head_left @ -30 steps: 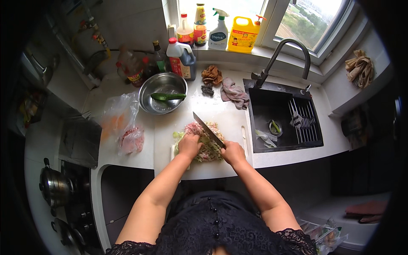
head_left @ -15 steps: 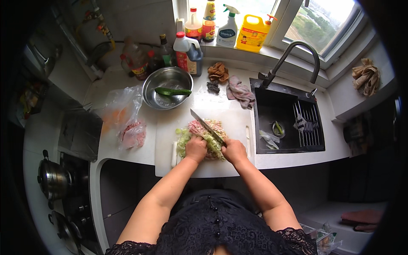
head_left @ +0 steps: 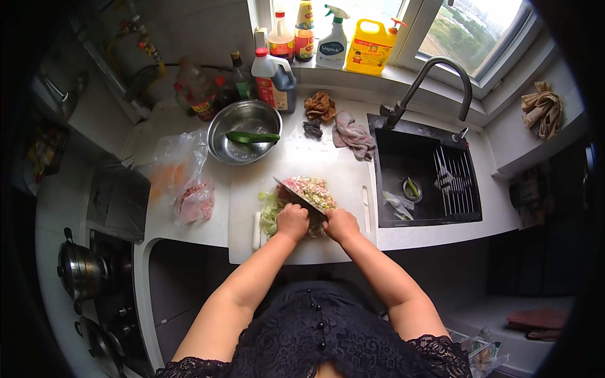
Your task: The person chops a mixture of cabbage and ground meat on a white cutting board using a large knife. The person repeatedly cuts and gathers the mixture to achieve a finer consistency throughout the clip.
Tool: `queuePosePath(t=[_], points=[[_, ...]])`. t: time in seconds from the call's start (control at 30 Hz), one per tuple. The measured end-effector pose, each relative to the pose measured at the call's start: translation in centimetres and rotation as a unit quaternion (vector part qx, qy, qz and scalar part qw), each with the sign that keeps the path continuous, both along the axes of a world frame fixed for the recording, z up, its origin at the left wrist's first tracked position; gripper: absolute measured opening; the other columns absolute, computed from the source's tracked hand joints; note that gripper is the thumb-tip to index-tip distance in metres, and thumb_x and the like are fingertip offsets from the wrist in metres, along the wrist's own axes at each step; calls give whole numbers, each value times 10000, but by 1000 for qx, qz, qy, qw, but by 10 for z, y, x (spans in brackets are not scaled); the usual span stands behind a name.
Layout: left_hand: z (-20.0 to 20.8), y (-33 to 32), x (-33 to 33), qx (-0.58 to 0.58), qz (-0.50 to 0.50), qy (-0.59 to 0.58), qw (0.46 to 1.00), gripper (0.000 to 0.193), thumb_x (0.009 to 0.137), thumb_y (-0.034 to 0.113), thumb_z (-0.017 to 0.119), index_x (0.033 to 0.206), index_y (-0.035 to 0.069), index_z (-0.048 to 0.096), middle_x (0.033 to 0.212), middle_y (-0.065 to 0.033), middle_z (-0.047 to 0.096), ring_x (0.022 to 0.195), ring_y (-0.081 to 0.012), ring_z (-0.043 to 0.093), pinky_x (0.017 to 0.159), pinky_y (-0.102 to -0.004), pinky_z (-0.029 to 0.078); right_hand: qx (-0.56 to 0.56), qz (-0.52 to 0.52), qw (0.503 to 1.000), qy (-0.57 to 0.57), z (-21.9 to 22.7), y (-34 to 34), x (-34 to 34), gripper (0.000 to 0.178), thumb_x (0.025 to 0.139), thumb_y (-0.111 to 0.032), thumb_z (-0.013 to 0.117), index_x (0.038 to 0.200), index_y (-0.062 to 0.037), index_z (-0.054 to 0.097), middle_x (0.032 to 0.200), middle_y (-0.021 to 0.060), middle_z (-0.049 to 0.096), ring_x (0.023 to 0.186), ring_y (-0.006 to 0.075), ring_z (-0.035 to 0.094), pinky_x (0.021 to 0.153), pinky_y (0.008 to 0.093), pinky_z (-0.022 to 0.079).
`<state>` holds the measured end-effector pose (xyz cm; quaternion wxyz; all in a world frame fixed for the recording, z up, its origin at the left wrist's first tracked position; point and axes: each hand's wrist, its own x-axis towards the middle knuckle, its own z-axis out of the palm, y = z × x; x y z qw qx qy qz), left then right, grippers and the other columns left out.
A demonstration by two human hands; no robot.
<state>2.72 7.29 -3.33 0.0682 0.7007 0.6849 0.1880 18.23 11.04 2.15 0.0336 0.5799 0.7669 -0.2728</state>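
Chopping the pile (head_left: 317, 189), seemingly: right hand (head_left: 341, 225) grips the knife (head_left: 300, 197); left hand (head_left: 293, 222), grip unclear to me, should clear the edge next.

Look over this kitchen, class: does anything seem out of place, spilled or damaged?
Mildly untidy: a green piece lies at the sink drain, which it might clog, and a cloth lies crumpled beside the sink. The chopped food lies on the cutting board; no damage shows.

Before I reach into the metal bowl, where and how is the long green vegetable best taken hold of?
Probably around its middle, from above: the long green vegetable lies roughly left to right inside the metal bowl, whose raised wall would hinder a low sideways approach.
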Motion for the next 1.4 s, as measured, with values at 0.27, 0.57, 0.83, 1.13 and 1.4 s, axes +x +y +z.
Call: queuePosePath(t=[0.27,0.57,0.83,1.13,1.4], points=[[-29,-9,-9,95,-49,26,994,48,683,154,632,646,125,623,712,-46,597,723,-256,601,602,-377,514,-11,-15,999,49,6,2,2,207,760,-211,607,931,-122,680,900,168,674,877,365,642,797,464,511],[-28,-9,-8,122,-70,38,989,96,684,143,596,596,134,558,670,-41,552,676,-243,582,557,-377,503,-17,-10,999,39,6,2,3,205,769,-224,615,933,-120,681,892,174,668,868,374,639,785,460,516],[-29,-10,-9,132,-66,30,989,97,679,130,585,585,130,561,663,-48,561,657,-252,587,551,-380,504,8,-3,997,71,15,0,1,215,752,-193,602,935,-118,683,904,178,671,875,373,640,801,461,512],[-30,-11,-10,120,-71,44,989,96,687,138,572,599,135,610,672,-35,591,666,-236,607,547,-367,515,-19,-2,999,34,15,-4,1,219,752,-202,607,935,-103,676,931,189,663,906,373,631,811,463,506],[-33,-12,-9,123,-68,48,989,103,683,137,570,585,125,601,660,-46,588,663,-238,605,552,-381,510,-14,0,999,42,20,-3,-3,207,760,-203,586,921,-107,675,927,190,662,901,373,633,812,459,506]])
